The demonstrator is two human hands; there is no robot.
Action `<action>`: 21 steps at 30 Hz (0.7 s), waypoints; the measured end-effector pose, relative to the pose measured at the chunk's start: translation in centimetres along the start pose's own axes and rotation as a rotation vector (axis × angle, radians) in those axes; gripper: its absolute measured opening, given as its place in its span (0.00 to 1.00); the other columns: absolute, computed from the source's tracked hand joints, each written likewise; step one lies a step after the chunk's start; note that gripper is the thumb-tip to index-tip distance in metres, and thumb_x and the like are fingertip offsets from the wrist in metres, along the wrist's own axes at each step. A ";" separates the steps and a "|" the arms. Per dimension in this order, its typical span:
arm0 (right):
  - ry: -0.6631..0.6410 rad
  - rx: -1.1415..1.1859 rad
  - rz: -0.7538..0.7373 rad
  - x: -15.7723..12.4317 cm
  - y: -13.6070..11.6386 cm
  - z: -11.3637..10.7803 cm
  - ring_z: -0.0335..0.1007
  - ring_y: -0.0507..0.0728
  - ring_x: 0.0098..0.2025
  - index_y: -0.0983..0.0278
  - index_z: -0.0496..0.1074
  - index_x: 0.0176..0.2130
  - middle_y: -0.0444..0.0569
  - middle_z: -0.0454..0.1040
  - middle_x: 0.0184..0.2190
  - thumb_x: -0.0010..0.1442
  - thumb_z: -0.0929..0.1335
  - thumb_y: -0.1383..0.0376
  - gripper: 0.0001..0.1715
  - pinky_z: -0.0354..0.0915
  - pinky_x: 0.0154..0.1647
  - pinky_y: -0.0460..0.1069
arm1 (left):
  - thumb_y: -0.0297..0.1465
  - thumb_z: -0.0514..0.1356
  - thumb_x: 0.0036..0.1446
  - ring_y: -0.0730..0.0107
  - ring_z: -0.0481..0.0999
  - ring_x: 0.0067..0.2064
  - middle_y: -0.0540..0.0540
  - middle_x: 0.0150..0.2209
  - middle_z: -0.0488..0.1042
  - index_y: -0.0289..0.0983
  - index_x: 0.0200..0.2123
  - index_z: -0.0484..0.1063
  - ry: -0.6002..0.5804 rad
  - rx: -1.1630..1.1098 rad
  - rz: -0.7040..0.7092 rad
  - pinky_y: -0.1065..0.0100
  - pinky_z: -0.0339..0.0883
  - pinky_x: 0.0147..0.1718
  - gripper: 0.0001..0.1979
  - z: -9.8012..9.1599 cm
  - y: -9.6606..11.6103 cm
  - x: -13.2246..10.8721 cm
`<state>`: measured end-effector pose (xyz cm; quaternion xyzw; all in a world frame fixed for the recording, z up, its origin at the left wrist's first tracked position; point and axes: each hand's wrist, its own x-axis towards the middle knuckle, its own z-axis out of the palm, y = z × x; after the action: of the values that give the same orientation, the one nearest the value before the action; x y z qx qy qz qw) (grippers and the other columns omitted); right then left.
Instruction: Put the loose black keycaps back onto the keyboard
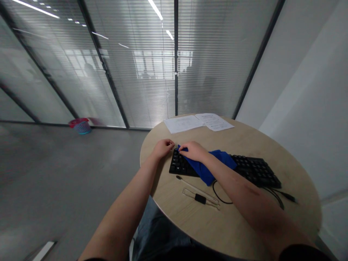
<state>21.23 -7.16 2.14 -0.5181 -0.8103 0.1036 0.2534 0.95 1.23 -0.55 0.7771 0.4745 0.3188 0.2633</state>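
A black keyboard (178,165) lies across the round table, partly covered by a blue cloth (206,173). My right hand (193,150) is closed on one end of this cloth, over the keyboard's far left part. The rest of the cloth spreads to the right, beneath my right forearm. Beside the keyboard's far left corner, my left hand (163,148) has its fingers curled together; whatever they may pinch is too small to make out. In front of the keyboard lie a thin brush-like stick (197,189) and a wire tool with a black middle (200,198).
Sheets of paper (182,124) lie at the back of the table (174,210). A black cable (277,197) with a plug rests at the right. On the floor stands a blue and red basket (82,127), by a glass partition with blinds (146,90).
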 end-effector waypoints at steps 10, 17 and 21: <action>0.199 -0.008 -0.054 1.0 -1.6 0.4 0.77 0.59 0.50 0.58 0.82 0.45 0.47 0.83 0.45 0.66 0.69 0.68 0.12 0.67 0.57 0.52 | 0.31 0.61 0.47 0.62 0.76 0.33 0.47 0.29 0.81 0.36 0.32 0.82 -0.106 0.032 0.085 0.66 0.66 0.36 0.11 -0.6 -0.1 -0.4; 0.015 -0.178 -0.066 0.6 -1.8 0.8 0.75 0.60 0.51 0.56 0.79 0.49 0.48 0.82 0.47 0.67 0.67 0.69 0.15 0.64 0.58 0.53 | 0.27 0.60 0.45 0.61 0.78 0.38 0.47 0.36 0.82 0.35 0.38 0.81 -0.074 -0.041 0.123 0.66 0.70 0.41 0.16 -0.8 -0.5 -1.4; 0.010 -0.252 -0.025 0.1 -2.1 0.4 0.75 0.61 0.52 0.56 0.78 0.52 0.49 0.81 0.49 0.68 0.65 0.68 0.18 0.64 0.58 0.54 | 0.27 0.60 0.47 0.63 0.79 0.40 0.45 0.40 0.82 0.34 0.45 0.79 -0.075 -0.124 0.136 0.66 0.71 0.42 0.20 -0.3 -0.8 -1.9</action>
<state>19.31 -7.92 2.73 -0.5364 -0.8220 -0.0048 0.1914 -0.38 -0.11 -1.31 0.8011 0.3896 0.3353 0.3065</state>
